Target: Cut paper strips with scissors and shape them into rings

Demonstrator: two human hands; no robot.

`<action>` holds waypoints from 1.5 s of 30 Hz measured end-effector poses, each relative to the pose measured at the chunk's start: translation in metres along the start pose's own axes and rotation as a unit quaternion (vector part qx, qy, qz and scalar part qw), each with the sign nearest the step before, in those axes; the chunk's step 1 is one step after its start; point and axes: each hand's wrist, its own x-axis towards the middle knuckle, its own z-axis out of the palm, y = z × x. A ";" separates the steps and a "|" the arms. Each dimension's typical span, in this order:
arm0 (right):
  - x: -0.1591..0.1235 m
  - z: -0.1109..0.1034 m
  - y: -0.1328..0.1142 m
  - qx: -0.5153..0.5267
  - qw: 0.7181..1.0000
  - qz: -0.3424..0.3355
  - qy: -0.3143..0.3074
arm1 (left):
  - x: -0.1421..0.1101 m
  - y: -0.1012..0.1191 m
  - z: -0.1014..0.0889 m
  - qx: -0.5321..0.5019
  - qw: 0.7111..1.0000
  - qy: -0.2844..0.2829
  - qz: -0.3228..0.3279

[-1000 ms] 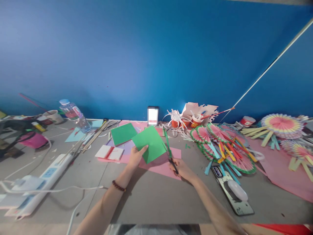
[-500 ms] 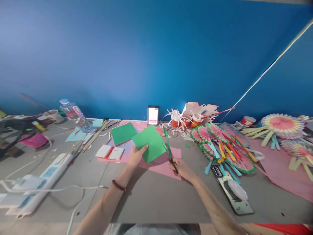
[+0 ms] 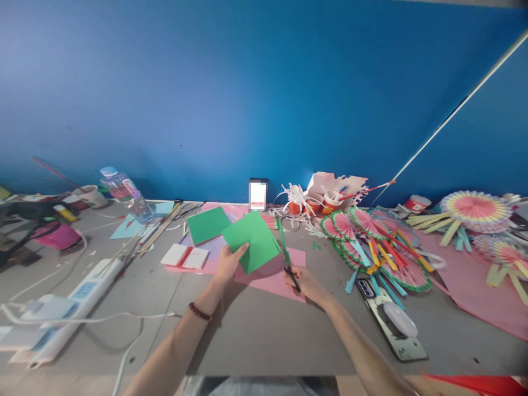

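My left hand pinches a square sheet of green paper at its lower left edge, thumb on top. Black-handled scissors are gripped in my right hand, just right of the paper. A narrow green strip runs upright beside the sheet's right edge, down to the scissors; whether it touches the blades I cannot tell. Another green sheet lies at upper left of the held one. Beneath both hands is a pink sheet. White cards with a red band rest left of my left hand.
Pink paper fans with coloured sticks are heaped at right, near a phone with a white mouse on it. Red cups with pens stand at the wall. At left are a power strip, a leaning bottle and cables.
My left hand and the green sheet have shifted very slightly left. The right hand with the scissors looks the same.
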 end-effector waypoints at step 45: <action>-0.002 0.001 -0.002 -0.016 1.000 0.016 0.022 | 0.002 -0.002 -0.002 -0.007 1.000 -0.004 -0.005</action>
